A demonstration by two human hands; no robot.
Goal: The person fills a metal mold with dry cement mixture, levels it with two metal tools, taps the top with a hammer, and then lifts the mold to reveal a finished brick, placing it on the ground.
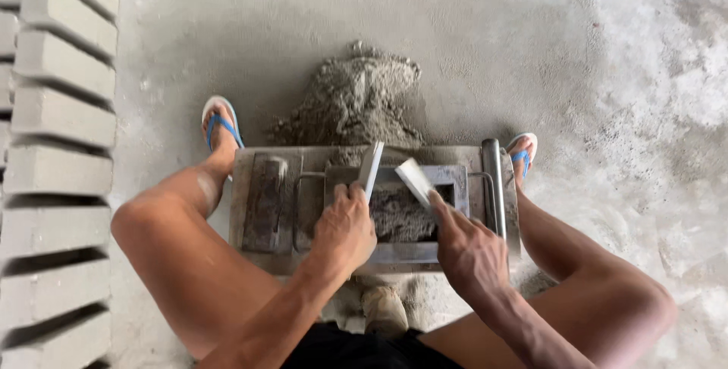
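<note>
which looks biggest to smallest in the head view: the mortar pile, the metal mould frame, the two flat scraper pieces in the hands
1. metal mould frame
2. mortar pile, farther from the camera, so its rank is unsure
3. scraper pieces, left hand's and right hand's; they look alike

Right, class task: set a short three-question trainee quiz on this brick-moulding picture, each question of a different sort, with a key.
1. True or false: the metal mould is empty.
2. What does the left hand hold? A) flat plate B) hammer C) bucket
3. Where does the mix pile lie relative to the mould?

Key: 1 false, it holds grey mix. 2 A; the right hand holds a second plate. 3 Beyond it, between the feet.
</note>
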